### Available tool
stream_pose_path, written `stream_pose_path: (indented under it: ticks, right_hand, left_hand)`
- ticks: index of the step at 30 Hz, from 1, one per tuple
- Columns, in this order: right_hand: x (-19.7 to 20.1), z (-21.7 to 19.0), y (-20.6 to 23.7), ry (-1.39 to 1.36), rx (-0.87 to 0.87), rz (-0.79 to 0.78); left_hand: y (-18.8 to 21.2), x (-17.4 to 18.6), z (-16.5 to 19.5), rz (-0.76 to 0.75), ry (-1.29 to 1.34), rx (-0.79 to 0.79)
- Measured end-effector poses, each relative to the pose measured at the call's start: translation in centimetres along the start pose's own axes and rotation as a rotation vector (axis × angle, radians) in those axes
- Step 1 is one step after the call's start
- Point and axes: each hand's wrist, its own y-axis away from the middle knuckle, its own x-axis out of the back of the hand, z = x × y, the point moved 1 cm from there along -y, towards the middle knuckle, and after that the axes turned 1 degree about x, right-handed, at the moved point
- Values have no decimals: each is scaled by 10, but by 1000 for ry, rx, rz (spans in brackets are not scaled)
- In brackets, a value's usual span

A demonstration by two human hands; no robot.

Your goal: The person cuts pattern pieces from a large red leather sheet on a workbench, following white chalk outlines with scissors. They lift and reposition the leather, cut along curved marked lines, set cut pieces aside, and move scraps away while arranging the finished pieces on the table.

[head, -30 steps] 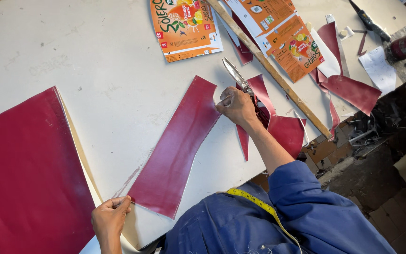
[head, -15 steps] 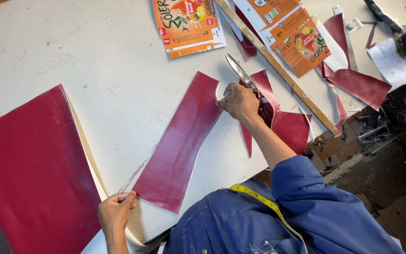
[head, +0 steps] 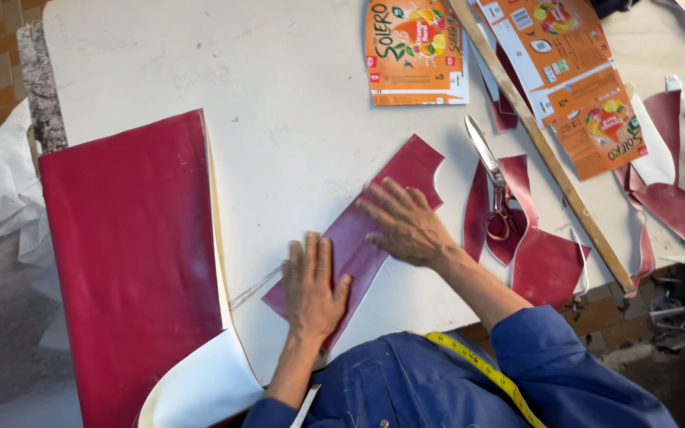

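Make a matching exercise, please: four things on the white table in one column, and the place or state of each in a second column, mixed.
1 cut dark red strip
2 scissors
3 large dark red sheet
4 wooden stick

A at the table's left, white underside curled up
B lying diagonally across scraps
C under both hands
D lying free, handles on a red scrap

Pairs: 1-C, 2-D, 3-A, 4-B

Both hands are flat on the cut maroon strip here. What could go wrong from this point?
1. The scissors lie blades-open-side near the right hand; a sideways sweep might catch them.
2. The strip lies near the table edge under the left hand, so pressing or smoothing could slide it off.
3. The big sheet hangs over the edge and may slip down.
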Motion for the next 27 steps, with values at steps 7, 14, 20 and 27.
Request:
stream_pose_path:
  ticks: [7, 14, 20, 27]
  right_hand:
    - [3, 29, 2, 100, -67, -49]
    - [6, 21, 40, 41, -206, -58]
    - [59, 77, 95, -112, -653, 340]
    - [35, 30, 83, -169, -306, 296]
  left_hand:
    - [-6, -5, -11, -49, -75, -81]
    - [-97, 25, -65, 81, -79, -422]
    - [-72, 61, -58, -287, 13, 164]
    - [-10, 78, -81, -90, 207, 264]
